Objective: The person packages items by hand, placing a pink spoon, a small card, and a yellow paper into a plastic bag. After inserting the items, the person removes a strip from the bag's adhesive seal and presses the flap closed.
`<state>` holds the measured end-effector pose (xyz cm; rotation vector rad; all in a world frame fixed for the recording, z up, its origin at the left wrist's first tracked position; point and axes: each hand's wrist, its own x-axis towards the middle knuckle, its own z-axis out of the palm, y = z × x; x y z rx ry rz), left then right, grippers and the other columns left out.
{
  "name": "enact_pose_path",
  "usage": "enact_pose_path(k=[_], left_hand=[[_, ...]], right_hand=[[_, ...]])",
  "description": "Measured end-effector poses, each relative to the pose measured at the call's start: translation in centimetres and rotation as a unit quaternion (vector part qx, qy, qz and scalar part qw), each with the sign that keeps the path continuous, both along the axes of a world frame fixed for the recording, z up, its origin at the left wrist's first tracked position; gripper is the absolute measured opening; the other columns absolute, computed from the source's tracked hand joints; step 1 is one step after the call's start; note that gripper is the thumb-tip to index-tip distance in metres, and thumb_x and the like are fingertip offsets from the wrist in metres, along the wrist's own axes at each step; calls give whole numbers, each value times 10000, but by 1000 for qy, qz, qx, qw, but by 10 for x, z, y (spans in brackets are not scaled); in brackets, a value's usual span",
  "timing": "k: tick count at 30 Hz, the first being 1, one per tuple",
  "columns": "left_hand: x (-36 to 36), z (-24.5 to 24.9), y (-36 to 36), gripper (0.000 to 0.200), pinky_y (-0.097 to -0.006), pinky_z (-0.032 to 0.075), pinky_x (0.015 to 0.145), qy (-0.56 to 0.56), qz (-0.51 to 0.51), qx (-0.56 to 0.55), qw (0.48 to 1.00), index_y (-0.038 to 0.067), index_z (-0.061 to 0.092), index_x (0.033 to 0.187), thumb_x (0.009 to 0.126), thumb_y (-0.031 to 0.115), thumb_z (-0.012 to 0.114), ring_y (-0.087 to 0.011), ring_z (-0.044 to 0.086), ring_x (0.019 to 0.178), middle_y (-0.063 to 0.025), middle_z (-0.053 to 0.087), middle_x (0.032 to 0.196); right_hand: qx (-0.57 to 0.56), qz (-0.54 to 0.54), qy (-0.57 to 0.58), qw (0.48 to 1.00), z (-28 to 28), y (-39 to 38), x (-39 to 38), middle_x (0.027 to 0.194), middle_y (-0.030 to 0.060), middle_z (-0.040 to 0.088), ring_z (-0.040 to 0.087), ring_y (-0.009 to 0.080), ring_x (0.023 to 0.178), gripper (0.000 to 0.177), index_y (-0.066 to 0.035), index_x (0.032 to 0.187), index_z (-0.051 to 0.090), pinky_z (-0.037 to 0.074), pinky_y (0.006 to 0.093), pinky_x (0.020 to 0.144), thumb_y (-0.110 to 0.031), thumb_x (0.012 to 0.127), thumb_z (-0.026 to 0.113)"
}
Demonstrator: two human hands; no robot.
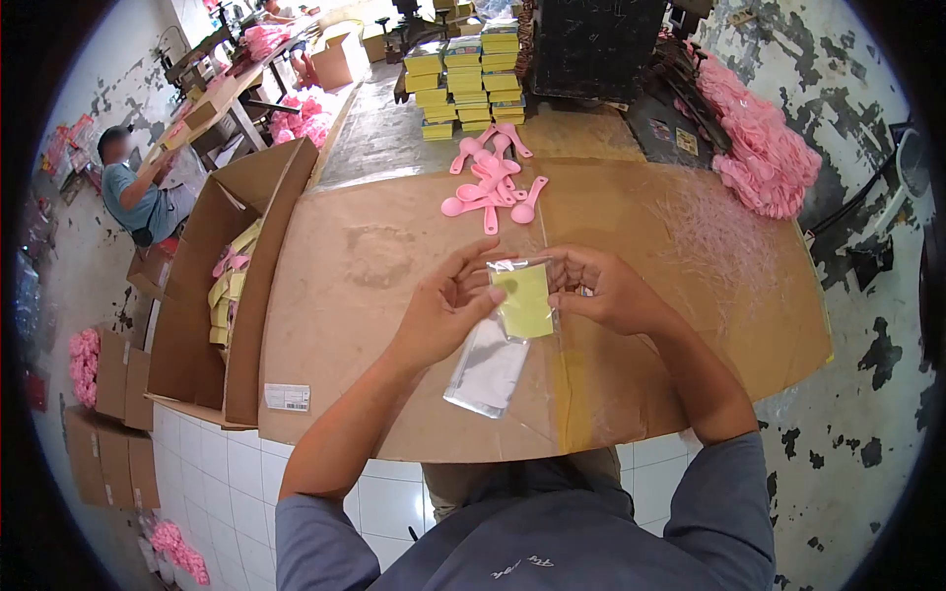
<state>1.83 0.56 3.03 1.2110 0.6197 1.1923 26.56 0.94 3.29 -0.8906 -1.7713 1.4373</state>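
Between both hands is a small clear plastic packet with a yellow card showing in it. My left hand is closed on its left side, thumb pressed on the yellow face. At the right edge, my right hand pinches the packet between thumb and fingers. White-and-silver flat plastic sachets lie on the cardboard just beneath, partly covered by the packet. Beyond my hands, a loose pile of pink plastic scoops rests on the table.
Stacks of yellow cards stand at the back. A large open carton holding yellow and pink pieces is on the left. Clear plastic strips and a pink heap are on the right. A person sits far left.
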Motion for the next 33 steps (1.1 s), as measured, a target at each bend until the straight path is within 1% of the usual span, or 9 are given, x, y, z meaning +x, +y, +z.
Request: enact_pose_path(k=[6, 10, 13, 17, 20, 23, 28, 31, 33], left_hand=[[-37, -1, 23, 404, -282, 575, 767, 228, -67, -25, 971, -9, 600, 1300, 978, 198, 726, -128, 698, 886, -60, 718, 1065], [-74, 14, 53, 382, -321, 585, 822, -106, 283, 50, 952, 18, 577, 1340, 1051, 267, 606, -163, 692, 993, -70, 690, 1162], [-86, 34, 60, 408, -331, 553, 869, -213, 334, 28, 918, 33, 595, 1325, 1086, 350, 502, -171, 665, 1093, -117, 665, 1273], [-65, -10, 54, 265, -294, 525, 713, 241, 158, 47, 956, 48, 688, 1174, 990, 226, 617, -118, 651, 789, -46, 715, 963], [-29, -17, 24, 313, -321, 516, 651, 502, 68, 99, 856, 62, 724, 998, 824, 294, 843, -151, 661, 718, -42, 705, 843], [-20, -30, 18, 303, -281, 483, 595, 524, 93, 205, 821, 42, 730, 982, 794, 230, 875, -98, 598, 622, -14, 678, 784], [-23, -24, 20, 255, -274, 439, 554, 478, 47, 78, 874, 17, 729, 951, 812, 183, 862, -77, 526, 585, 2, 629, 697], [-24, -23, 20, 211, -264, 417, 540, 472, 46, 50, 879, 12, 734, 939, 834, 162, 839, -65, 507, 589, 9, 612, 665], [-23, -23, 20, 190, -258, 407, 533, 464, 53, 51, 883, 11, 738, 939, 846, 152, 825, -60, 504, 592, 10, 608, 658]], right_hand=[[83, -86, -59, 991, 25, 0, 11, 1105, 72, 704, 673, 165, 987, 402, -24, 1321, 619, 525, 324, 876, -95, 933, 700], [208, -154, -277, 925, 37, 6, 54, 1128, 100, 702, 670, 225, 1029, 394, -54, 1277, 669, 524, 380, 907, -190, 912, 727], [187, -159, -326, 913, 31, 4, 75, 1116, 111, 686, 653, 260, 1069, 406, -44, 1247, 685, 518, 392, 908, -230, 893, 749], [231, -79, -360, 900, 7, 8, 93, 1082, 108, 670, 637, 274, 1040, 388, -47, 1175, 718, 514, 388, 883, -210, 836, 810], [190, -82, -369, 906, -1, 11, 95, 1051, 113, 667, 636, 277, 993, 374, -48, 1126, 732, 512, 390, 870, -173, 793, 844], [130, -118, -339, 924, -2, 11, 93, 1006, 116, 677, 637, 271, 962, 319, -44, 1078, 735, 512, 391, 851, -133, 789, 837], [96, -170, -270, 943, -12, 16, 95, 916, 109, 673, 642, 243, 881, 190, -28, 1020, 721, 515, 365, 786, -79, 842, 766], [308, -177, -333, 874, -9, 16, 90, 965, 112, 685, 658, 219, 885, 145, -29, 1018, 723, 521, 340, 784, -66, 877, 723], [216, -181, -269, 921, 3, 7, 75, 1004, 109, 696, 662, 222, 931, 144, -31, 1029, 718, 516, 351, 834, -69, 890, 710]])
